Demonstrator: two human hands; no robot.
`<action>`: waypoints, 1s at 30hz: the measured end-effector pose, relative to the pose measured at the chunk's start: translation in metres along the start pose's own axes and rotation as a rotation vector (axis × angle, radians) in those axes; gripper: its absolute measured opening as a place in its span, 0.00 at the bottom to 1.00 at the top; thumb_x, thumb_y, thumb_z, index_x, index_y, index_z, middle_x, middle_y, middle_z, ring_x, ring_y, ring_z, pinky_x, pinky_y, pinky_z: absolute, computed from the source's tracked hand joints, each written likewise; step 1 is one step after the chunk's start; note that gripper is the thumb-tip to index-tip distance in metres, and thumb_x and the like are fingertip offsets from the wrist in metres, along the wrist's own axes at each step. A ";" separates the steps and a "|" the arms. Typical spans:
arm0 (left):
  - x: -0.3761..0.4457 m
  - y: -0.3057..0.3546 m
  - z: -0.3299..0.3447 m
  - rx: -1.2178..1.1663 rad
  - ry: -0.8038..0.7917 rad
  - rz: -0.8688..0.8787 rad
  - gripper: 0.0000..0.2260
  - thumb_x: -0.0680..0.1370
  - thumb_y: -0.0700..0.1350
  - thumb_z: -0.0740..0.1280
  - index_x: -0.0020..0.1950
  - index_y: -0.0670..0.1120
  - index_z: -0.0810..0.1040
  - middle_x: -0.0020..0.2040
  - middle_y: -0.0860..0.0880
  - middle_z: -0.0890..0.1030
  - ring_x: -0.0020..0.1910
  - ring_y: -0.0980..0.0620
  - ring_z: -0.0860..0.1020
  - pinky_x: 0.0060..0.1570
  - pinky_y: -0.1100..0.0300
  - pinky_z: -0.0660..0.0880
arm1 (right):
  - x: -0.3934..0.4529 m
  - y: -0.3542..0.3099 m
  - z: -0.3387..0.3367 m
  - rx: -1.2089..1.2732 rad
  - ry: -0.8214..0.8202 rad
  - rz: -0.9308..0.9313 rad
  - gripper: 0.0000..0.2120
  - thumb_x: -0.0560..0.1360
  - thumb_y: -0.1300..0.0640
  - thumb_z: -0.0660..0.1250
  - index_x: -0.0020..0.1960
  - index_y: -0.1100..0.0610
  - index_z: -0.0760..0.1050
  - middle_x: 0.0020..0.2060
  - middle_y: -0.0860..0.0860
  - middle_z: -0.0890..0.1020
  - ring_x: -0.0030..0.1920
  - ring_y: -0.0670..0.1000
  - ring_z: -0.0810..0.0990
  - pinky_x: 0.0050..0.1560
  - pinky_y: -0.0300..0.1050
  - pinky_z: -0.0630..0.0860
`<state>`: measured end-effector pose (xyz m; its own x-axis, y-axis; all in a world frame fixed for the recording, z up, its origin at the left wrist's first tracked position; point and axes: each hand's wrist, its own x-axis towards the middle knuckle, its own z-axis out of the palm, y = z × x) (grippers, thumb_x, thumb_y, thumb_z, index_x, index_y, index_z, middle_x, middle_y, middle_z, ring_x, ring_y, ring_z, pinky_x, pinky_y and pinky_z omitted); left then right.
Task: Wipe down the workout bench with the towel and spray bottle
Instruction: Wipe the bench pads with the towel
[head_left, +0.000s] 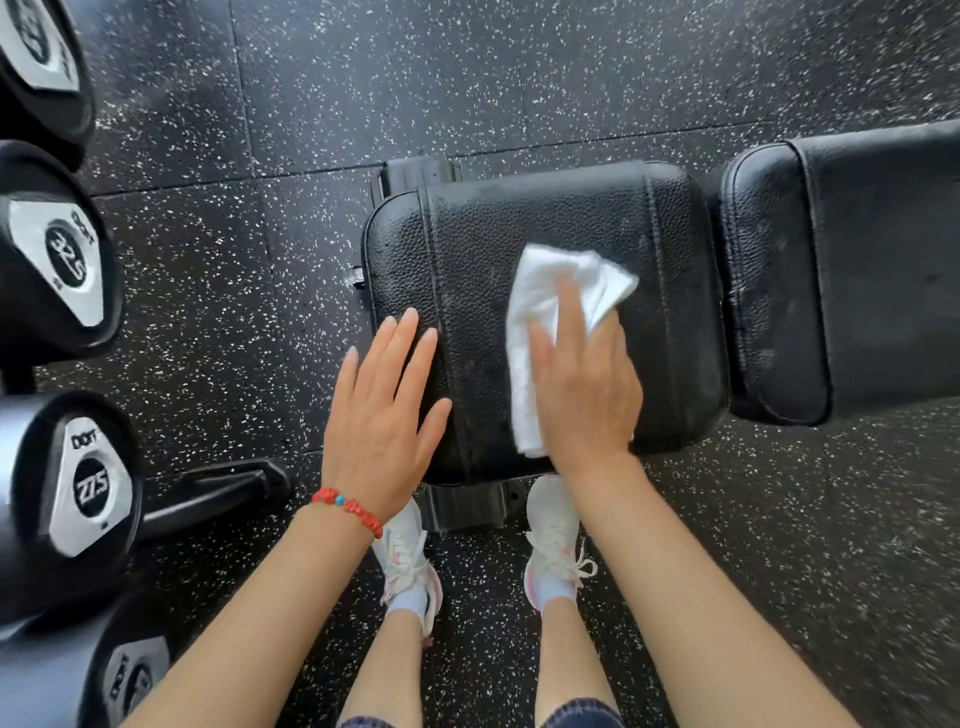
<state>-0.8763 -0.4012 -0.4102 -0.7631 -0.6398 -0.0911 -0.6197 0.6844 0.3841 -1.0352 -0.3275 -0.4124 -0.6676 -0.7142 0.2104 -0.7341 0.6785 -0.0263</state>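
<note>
Underfoot, speckled black rubber floor (519, 67)

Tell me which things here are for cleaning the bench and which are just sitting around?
For the job:
white towel, under the right hand
seat pad
back pad
left hand, resting on the seat's edge
No spray bottle shows.

Just around:
dumbbells on the left
speckled floor

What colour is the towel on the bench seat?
White; the towel lies under the right hand, clearest in the head view.
</note>
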 end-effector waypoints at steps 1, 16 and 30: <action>-0.001 -0.003 0.000 0.002 0.007 -0.005 0.24 0.79 0.50 0.55 0.73 0.42 0.61 0.74 0.43 0.60 0.74 0.46 0.56 0.69 0.44 0.56 | -0.017 -0.002 -0.005 0.008 -0.015 -0.033 0.19 0.77 0.49 0.60 0.62 0.60 0.75 0.33 0.55 0.75 0.29 0.51 0.72 0.26 0.42 0.70; -0.003 -0.015 0.006 0.095 0.095 0.032 0.23 0.79 0.49 0.55 0.72 0.40 0.63 0.73 0.40 0.62 0.72 0.45 0.58 0.68 0.42 0.59 | 0.033 -0.046 0.012 0.058 0.108 -0.037 0.20 0.76 0.48 0.59 0.62 0.58 0.74 0.35 0.56 0.77 0.32 0.52 0.74 0.27 0.41 0.66; 0.023 0.012 0.005 0.092 0.171 0.044 0.23 0.79 0.47 0.56 0.72 0.39 0.64 0.73 0.39 0.63 0.72 0.44 0.58 0.70 0.46 0.55 | 0.038 -0.001 0.009 0.037 0.030 -0.186 0.20 0.75 0.46 0.58 0.58 0.57 0.78 0.33 0.55 0.78 0.30 0.51 0.76 0.23 0.41 0.68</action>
<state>-0.9025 -0.4064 -0.4120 -0.7525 -0.6532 0.0842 -0.6066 0.7372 0.2977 -1.0612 -0.3564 -0.4129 -0.5164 -0.8209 0.2438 -0.8489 0.5282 -0.0197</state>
